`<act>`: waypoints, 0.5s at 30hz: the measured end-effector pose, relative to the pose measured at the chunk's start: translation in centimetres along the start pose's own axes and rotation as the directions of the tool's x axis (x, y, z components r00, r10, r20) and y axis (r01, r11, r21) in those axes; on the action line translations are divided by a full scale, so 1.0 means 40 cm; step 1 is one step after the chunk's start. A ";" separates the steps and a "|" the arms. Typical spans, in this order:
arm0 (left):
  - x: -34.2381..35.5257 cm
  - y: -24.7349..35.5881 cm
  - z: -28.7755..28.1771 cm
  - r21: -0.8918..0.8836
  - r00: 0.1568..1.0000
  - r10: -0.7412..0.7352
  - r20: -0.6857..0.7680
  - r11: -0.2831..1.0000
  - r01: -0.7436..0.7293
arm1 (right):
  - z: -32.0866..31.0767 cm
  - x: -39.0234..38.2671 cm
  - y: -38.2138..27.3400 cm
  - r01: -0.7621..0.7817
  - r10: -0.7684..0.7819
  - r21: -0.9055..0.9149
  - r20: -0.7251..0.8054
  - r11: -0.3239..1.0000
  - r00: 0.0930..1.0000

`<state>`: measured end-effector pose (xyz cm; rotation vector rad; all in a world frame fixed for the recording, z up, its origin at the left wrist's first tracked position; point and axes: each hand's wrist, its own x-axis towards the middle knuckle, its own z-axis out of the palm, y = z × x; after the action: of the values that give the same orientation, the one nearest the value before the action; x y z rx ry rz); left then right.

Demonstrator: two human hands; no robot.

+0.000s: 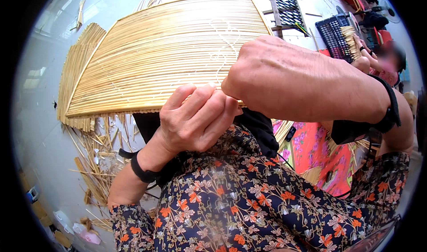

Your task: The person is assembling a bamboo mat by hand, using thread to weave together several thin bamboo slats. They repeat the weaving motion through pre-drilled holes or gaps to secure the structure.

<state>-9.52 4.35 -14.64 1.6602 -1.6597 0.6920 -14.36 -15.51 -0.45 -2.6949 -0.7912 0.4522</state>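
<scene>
A large fan-shaped mat of straw-coloured reeds (169, 52) lies in front of me, its near edge over my lap. My left hand (195, 121) is curled into a fist right at that near edge, fingers pinched on it. My right hand (289, 81) is clenched beside it, also gripping the mat's near edge. A thin pale thread (222, 47) runs across the reeds just above my right hand. Both wrists wear black bands.
Loose reed scraps (95, 163) litter the pale floor at lower left. A second reed layer (73, 74) sticks out under the mat's left side. Black plastic crates (333, 36) stand at upper right, where another person (382, 63) handles reeds. Pink floral cloth (320, 152) lies on the right.
</scene>
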 end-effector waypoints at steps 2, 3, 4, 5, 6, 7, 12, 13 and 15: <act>0.003 0.001 0.005 -0.003 1.000 0.007 -0.017 1.000 -0.007 | 0.001 -0.002 0.003 0.046 -0.046 0.004 -0.036 0.999 0.998; 0.004 0.001 0.007 -0.002 1.000 0.008 -0.025 1.000 -0.008 | 0.015 -0.004 0.013 0.083 -0.082 0.005 -0.093 0.997 0.992; 0.004 0.002 0.007 -0.004 1.000 0.006 -0.022 1.000 -0.006 | 0.018 -0.005 0.014 0.094 -0.094 0.001 -0.122 0.996 0.988; 0.004 0.003 0.005 -0.007 1.000 0.002 -0.019 1.000 -0.003 | 0.019 -0.005 0.015 0.106 -0.105 -0.002 -0.150 0.994 0.983; 0.004 0.004 0.004 -0.009 1.000 -0.001 -0.016 1.000 0.001 | 0.018 -0.008 0.009 0.091 -0.092 -0.009 -0.151 0.996 0.984; 0.004 0.003 0.006 -0.006 1.000 -0.003 -0.023 1.000 0.003 | 0.016 -0.005 0.011 0.093 -0.092 -0.005 -0.147 0.996 0.985; 0.006 -0.001 0.013 -0.023 1.000 0.009 -0.030 1.000 -0.010 | 0.037 -0.036 0.016 0.127 -0.114 0.048 -0.216 0.991 0.970; 0.006 0.003 0.015 -0.024 1.000 0.005 -0.030 1.000 -0.006 | 0.047 -0.041 0.019 0.138 -0.123 0.049 -0.229 0.989 0.966; 0.006 0.004 0.022 -0.046 0.999 0.003 -0.037 0.999 -0.005 | 0.054 -0.046 0.020 0.132 -0.120 0.039 -0.227 0.991 0.966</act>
<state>-9.74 3.55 -14.99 1.6030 -1.6412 0.6779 -16.29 -16.77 -2.31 -2.5686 -0.8639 0.1335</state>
